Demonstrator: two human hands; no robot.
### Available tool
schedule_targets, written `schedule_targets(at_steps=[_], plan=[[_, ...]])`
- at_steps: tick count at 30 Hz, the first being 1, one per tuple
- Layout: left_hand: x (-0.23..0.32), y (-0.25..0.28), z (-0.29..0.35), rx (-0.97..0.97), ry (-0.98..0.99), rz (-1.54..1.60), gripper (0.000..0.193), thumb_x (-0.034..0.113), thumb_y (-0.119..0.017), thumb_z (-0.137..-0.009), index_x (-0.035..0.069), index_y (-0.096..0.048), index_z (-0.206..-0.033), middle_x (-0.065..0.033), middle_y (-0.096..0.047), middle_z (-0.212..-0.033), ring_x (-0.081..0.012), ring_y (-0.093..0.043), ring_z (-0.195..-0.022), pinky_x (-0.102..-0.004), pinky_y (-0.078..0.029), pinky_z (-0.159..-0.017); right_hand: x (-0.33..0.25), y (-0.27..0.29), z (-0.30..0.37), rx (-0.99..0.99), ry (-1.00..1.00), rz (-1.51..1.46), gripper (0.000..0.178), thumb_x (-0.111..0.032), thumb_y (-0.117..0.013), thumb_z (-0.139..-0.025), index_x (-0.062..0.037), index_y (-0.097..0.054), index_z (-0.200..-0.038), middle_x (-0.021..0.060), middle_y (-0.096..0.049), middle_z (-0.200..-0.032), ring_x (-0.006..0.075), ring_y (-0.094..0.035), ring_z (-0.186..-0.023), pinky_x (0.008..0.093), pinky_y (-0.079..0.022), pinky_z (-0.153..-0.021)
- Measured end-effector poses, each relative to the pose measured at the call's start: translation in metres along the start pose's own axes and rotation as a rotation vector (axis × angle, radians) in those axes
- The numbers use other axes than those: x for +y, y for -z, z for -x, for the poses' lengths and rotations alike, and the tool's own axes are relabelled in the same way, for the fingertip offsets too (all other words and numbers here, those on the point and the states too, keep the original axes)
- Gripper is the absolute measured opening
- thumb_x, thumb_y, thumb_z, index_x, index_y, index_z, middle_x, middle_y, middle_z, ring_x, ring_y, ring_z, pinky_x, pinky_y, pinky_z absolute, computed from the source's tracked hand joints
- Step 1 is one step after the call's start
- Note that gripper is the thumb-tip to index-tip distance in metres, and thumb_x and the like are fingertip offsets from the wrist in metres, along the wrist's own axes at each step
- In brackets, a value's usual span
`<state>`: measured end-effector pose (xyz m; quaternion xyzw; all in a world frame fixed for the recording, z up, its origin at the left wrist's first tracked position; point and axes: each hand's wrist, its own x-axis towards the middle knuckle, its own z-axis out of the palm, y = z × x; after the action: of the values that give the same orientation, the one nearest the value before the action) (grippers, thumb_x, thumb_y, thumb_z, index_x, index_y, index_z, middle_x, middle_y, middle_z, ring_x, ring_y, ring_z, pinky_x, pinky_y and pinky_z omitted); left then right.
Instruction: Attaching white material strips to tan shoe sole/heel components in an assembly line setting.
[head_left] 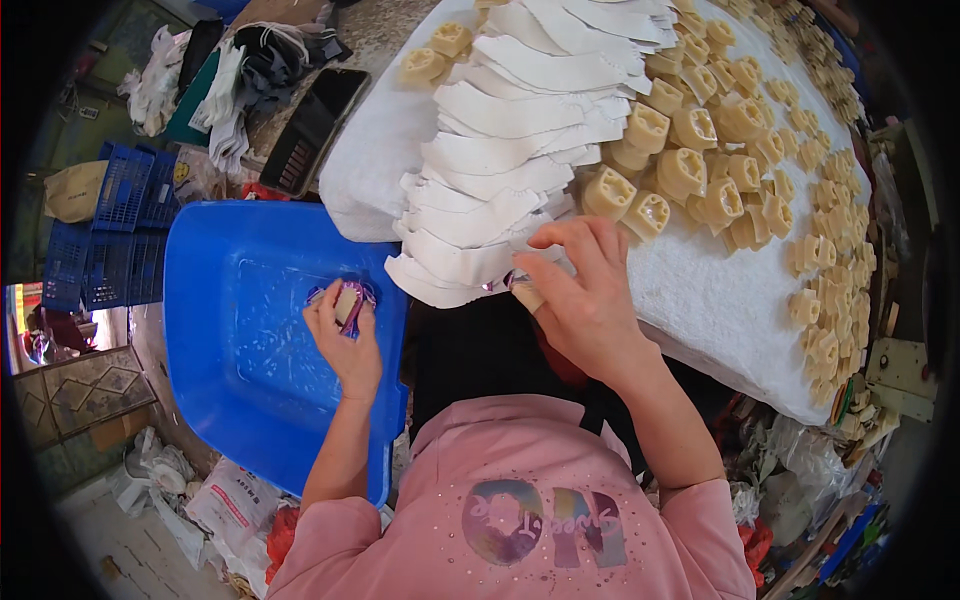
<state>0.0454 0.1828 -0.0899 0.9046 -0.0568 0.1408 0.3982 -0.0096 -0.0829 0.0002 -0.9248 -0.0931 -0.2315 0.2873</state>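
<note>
My left hand [347, 335] is over the blue tub [200, 330], its fingers closed around a small piece, shiny purple at the sides with a beige face [350, 302]. At the near end of a long overlapping row of white curved strips [500, 160], my right hand [590, 290] is bent with thumb and fingers together. A small cream and purple piece [525, 293] shows under those fingers, mostly hidden by them. Just beyond the right hand stand several cream-coloured hollow blocks [683, 172], rounded and with openings in their ends.
A white cloth [690, 300] covers the work surface, with many more cream blocks along its right side. A dark phone-like slab [318, 130] lies behind the tub. Blue plastic crates [125, 190] stand at the left. Plastic bags [235, 505] lie on the floor.
</note>
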Motion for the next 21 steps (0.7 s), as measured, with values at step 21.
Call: schedule_targets(at_steps=[21], plan=[[0.077, -0.018, -0.025, -0.433, 0.332, 0.905, 0.052, -0.005, -0.06, -0.081, 0.002, -0.039, -0.129, -0.0106, -0.055, -0.104, -0.0176, -0.056, -0.1, -0.0297, -0.047, -0.086, -0.022, -0.027, -0.031, -0.25, -0.085, 0.122, 0.015, 0.001, -0.061, -0.062, -0.0058, -0.057, -0.074, 0.0064, -0.051, -0.095, 0.0278, -0.045, -0.097, 0.0502, -0.025, -0.088]])
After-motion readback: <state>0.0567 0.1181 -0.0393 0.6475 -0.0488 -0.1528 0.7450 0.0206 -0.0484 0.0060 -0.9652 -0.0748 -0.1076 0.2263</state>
